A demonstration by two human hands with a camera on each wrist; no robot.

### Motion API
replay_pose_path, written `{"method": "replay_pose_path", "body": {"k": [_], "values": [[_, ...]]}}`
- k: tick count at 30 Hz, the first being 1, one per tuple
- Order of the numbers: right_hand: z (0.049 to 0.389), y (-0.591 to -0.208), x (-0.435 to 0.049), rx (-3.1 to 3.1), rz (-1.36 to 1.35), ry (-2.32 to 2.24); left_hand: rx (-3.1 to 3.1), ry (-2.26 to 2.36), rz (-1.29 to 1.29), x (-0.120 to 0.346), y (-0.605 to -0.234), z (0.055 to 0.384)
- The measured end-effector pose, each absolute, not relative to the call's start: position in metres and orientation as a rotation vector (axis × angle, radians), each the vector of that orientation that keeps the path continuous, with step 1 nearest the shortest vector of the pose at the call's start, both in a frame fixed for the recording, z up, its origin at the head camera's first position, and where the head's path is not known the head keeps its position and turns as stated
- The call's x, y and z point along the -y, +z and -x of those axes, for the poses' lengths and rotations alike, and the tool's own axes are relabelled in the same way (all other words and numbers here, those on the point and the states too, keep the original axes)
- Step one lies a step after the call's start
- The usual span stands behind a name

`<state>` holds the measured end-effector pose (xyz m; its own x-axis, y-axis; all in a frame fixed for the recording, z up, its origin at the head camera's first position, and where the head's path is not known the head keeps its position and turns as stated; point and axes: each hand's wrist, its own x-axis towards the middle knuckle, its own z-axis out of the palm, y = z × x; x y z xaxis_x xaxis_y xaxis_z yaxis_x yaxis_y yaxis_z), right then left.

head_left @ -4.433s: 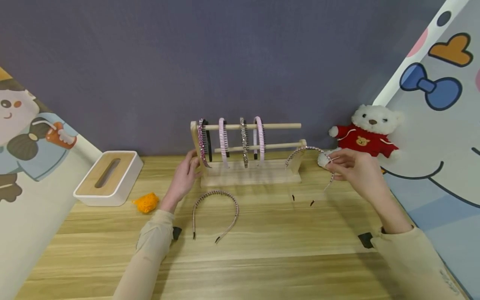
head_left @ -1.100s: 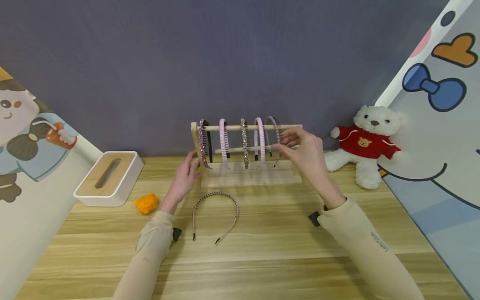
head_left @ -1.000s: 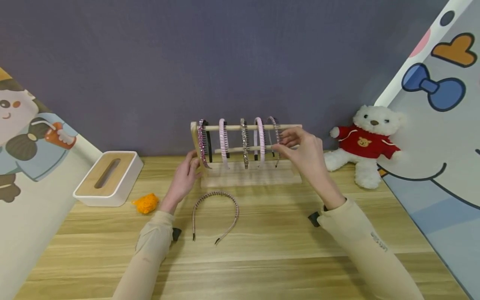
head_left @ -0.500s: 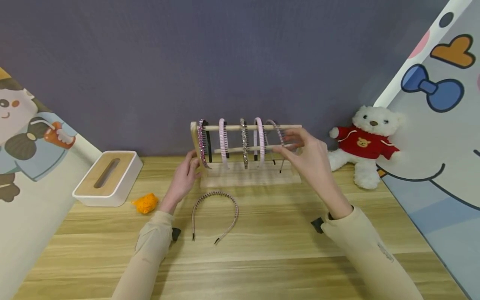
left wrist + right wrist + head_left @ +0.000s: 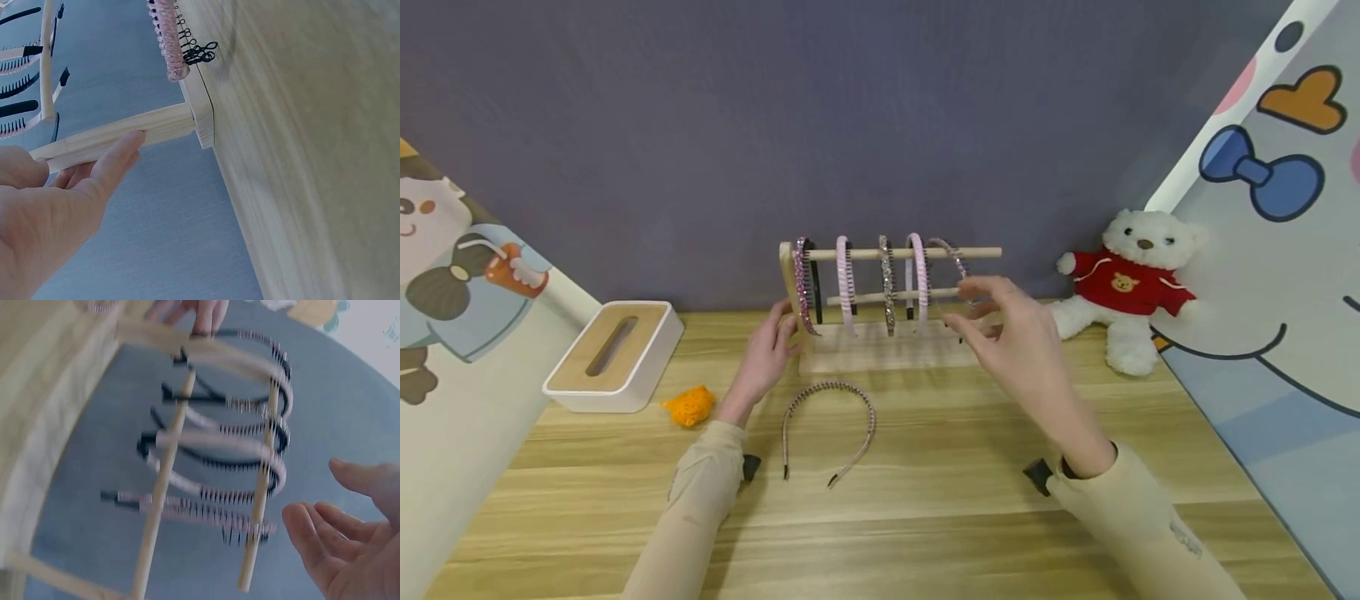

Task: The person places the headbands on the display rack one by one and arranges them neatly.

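A wooden headband rack [image 5: 895,358] stands at the back of the table, with several headbands hung along its bars. My left hand [image 5: 763,354] holds the rack's left upright; in the left wrist view, the wooden upright [image 5: 165,125] lies between thumb and fingers. Beside the rack's right end is my right hand [image 5: 1022,350], fingers relaxed and nothing in them. The right wrist view shows a gap between it and the nearest thin pinkish headband [image 5: 206,512], which hangs on both bars. Another thin headband [image 5: 831,384] lies on the table in front of the rack.
To the left are a white tissue box [image 5: 613,358] with a wooden lid and an orange crumpled item [image 5: 690,406]. A white teddy bear [image 5: 1123,287] in a red top sits at the right. A dark wall [image 5: 880,125] rises behind the rack.
My right hand brought the thin headband from the right onto the rack, let it go and drew back slightly. The left hand has stayed on the upright.
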<state>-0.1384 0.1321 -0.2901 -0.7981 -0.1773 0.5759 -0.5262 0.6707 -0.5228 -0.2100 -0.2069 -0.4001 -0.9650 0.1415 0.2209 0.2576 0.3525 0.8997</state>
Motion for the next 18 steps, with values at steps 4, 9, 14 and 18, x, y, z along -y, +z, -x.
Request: {"method": "replay_pose_path", "body": {"k": [4, 9, 14, 18], "values": [[0.132, -0.301, -0.116, 2.437, -0.655, 1.012, 2.492, -1.684, 0.37, 0.206, -0.399, 0.21], [0.133, -0.319, -0.096, 2.507, -0.779, 1.019, 2.486, -1.676, 0.373, 0.205, -0.398, 0.209], [0.139, -0.34, -0.077, 2.576, -0.852, 0.983, 2.475, -1.664, 0.371, 0.205, -0.398, 0.209], [0.143, -0.355, -0.064, 2.624, -0.922, 0.935, 2.48, -1.642, 0.361, 0.205, -0.399, 0.21]]}}
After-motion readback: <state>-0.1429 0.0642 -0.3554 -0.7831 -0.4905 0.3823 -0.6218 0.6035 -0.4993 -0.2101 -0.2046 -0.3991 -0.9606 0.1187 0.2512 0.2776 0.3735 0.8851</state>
